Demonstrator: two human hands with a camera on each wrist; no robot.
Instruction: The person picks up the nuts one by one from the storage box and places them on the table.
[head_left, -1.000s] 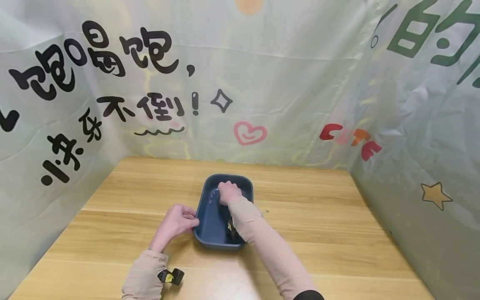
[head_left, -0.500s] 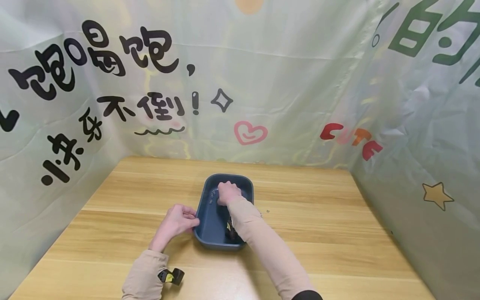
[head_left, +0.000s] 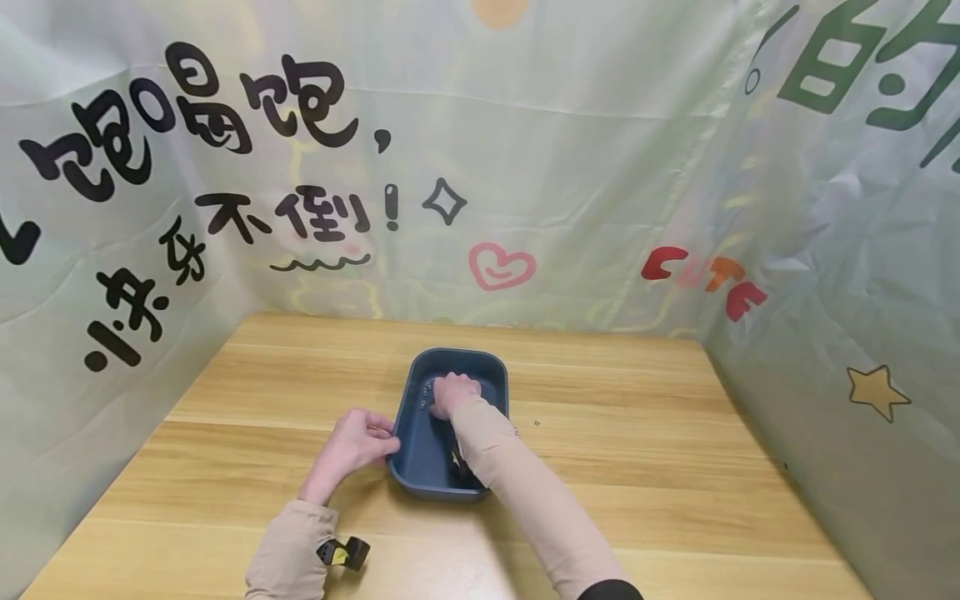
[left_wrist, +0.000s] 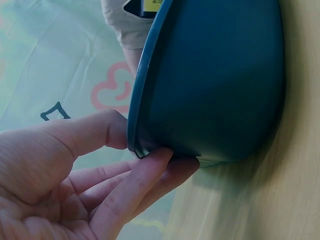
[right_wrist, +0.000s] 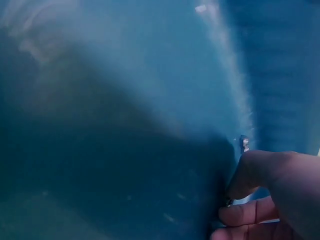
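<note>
A dark blue rectangular tray with rounded corners stands on the wooden table. My left hand pinches its left rim, thumb at the edge; in the left wrist view the fingers press against the outer wall. Inside the tray, toward the far end, my right hand reaches down with bent fingers. In the right wrist view its thumb and finger pinch a tiny dark, shiny metal piece, mostly hidden. Several small ring-like metal pieces lie along the tray's left side, one just beyond the fingers.
One tiny metal piece lies on the table to the right of the tray, and more bits show beside the right sleeve. A printed cloth hangs behind the table and along both sides.
My right hand has shifted slightly nearer and to the left inside the tray. The left hand keeps its hold on the rim, and the tray has hardly moved.
</note>
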